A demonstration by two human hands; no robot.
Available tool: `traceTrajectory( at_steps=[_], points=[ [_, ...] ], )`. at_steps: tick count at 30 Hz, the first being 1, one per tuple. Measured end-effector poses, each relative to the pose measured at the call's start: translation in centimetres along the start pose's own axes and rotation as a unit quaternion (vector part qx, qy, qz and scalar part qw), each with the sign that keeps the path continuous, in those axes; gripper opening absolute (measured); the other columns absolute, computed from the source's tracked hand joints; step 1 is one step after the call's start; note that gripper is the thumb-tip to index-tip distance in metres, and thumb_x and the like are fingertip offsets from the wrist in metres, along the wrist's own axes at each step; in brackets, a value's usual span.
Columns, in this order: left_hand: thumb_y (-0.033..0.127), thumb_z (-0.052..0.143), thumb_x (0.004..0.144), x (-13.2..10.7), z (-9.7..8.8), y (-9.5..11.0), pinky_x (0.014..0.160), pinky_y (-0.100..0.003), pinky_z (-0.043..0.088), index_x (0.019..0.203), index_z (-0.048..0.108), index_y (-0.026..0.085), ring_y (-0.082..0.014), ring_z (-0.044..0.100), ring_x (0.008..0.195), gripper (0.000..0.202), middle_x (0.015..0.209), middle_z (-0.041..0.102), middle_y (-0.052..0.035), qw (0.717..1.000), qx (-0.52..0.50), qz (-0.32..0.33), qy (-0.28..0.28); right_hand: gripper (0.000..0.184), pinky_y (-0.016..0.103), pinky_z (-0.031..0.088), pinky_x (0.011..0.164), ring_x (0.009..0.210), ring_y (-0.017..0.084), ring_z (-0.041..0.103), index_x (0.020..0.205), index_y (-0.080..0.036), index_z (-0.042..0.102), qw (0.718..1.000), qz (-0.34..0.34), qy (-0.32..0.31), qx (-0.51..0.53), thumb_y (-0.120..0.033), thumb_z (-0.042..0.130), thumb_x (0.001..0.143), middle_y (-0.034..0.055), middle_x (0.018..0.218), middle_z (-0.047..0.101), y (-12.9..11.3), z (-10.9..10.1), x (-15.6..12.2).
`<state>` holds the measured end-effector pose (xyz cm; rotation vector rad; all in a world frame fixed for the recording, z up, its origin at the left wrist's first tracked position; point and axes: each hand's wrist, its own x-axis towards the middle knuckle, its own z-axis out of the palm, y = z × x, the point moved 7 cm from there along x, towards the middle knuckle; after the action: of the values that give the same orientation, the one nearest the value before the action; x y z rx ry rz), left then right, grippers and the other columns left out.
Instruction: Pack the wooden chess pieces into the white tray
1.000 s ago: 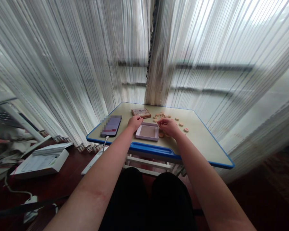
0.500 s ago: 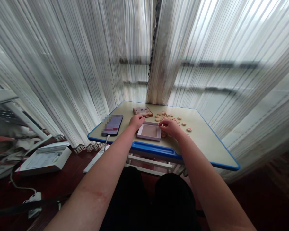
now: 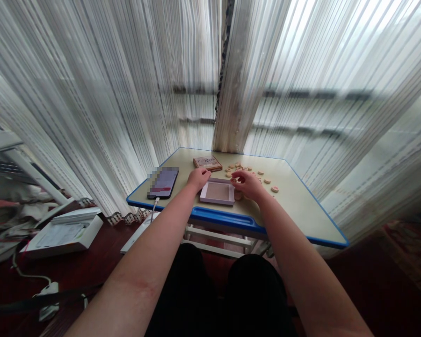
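Note:
A shallow open box [image 3: 217,202] with low pale walls and a brown bottom sits near the front of the table. My left hand [image 3: 198,178] is at its far left corner, fingers curled together; whether they grip the wall is hidden. By the right wall, my right hand [image 3: 247,184] is closed in a pinch on a small round wooden game piece [image 3: 233,180]. Several more round wooden pieces [image 3: 243,167] lie loosely behind and around that hand, some covered by it. One piece [image 3: 274,189] lies apart to the right.
A printed brown box [image 3: 207,163] lies behind my left hand. On the left of the blue-edged table [image 3: 301,210] is a phone [image 3: 164,182] with a white cable [image 3: 156,204]. Curtains [image 3: 196,70] hang behind. A white carton [image 3: 61,236] is on the floor.
My right hand has shifted slightly, and the piece between its fingertips shows more clearly. My left hand and the open box have stayed in place.

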<state>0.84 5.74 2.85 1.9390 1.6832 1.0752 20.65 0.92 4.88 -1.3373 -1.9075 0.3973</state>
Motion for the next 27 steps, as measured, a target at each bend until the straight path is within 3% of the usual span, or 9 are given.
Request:
traceTrajectory(
  at_steps=[5,10,14,19,24,27],
  points=[
    [0.034,0.049,0.073,-0.2,0.1,0.0,0.065,-0.025,0.041,0.072,0.067,0.016,-0.0168,0.058,0.071,0.025,0.072,0.066,-0.0043,1.0,0.002,0.005,0.0,0.023,0.032,0.043,0.078,0.08,0.018,0.057,0.091,-0.018,0.065,0.988,0.06,0.104,-0.098,-0.029,0.059,0.071,0.0054,0.088,0.066,1.7,-2.4,0.1],
    [0.034,0.056,0.069,-0.3,0.5,-0.1,0.067,-0.026,0.042,0.075,0.066,0.016,-0.0163,0.058,0.07,0.022,0.073,0.066,-0.004,0.999,-0.015,0.023,-0.027,0.016,0.035,0.038,0.085,0.092,0.022,0.053,0.081,-0.022,0.068,0.979,0.066,0.056,-0.184,-0.032,0.059,0.072,0.0057,0.082,0.067,2.6,-1.5,-0.1],
    [0.035,0.059,0.068,-0.1,0.6,-0.6,0.067,-0.027,0.043,0.074,0.067,0.015,-0.0168,0.059,0.07,0.022,0.074,0.067,-0.0045,0.999,-0.034,0.008,-0.032,0.016,0.034,0.036,0.089,0.087,0.019,0.055,0.077,-0.022,0.07,0.981,0.044,0.018,-0.189,-0.032,0.058,0.073,0.0048,0.075,0.068,2.1,-0.4,-0.1],
    [0.035,0.06,0.066,0.0,0.8,-0.9,0.068,-0.027,0.043,0.074,0.067,0.016,-0.0178,0.06,0.072,0.022,0.076,0.068,-0.0052,0.999,-0.042,0.004,-0.031,0.022,0.028,0.042,0.077,0.078,0.016,0.059,0.084,-0.02,0.07,0.986,0.084,0.069,-0.129,-0.021,0.05,0.073,0.0037,0.082,0.068,1.7,-3.0,-0.3],
    [0.034,0.059,0.067,-0.2,0.7,-0.7,0.067,-0.027,0.043,0.07,0.066,0.016,-0.0182,0.06,0.07,0.02,0.074,0.068,-0.0065,0.999,-0.041,0.007,-0.027,0.021,0.023,0.042,0.055,0.06,0.013,0.057,0.081,-0.02,0.07,0.986,0.12,-0.075,-0.094,-0.027,0.063,0.062,0.0022,0.074,0.067,2.6,-3.2,-1.3],
    [0.033,0.058,0.068,-0.3,0.6,-0.6,0.065,-0.026,0.043,0.069,0.065,0.015,-0.0178,0.06,0.069,0.019,0.073,0.068,-0.0065,0.999,-0.04,0.006,-0.028,0.02,0.022,0.039,0.051,0.057,0.013,0.055,0.076,-0.02,0.071,0.981,0.12,-0.113,-0.104,-0.029,0.067,0.058,0.0013,0.069,0.066,2.9,-2.8,-1.6]
  ],
)
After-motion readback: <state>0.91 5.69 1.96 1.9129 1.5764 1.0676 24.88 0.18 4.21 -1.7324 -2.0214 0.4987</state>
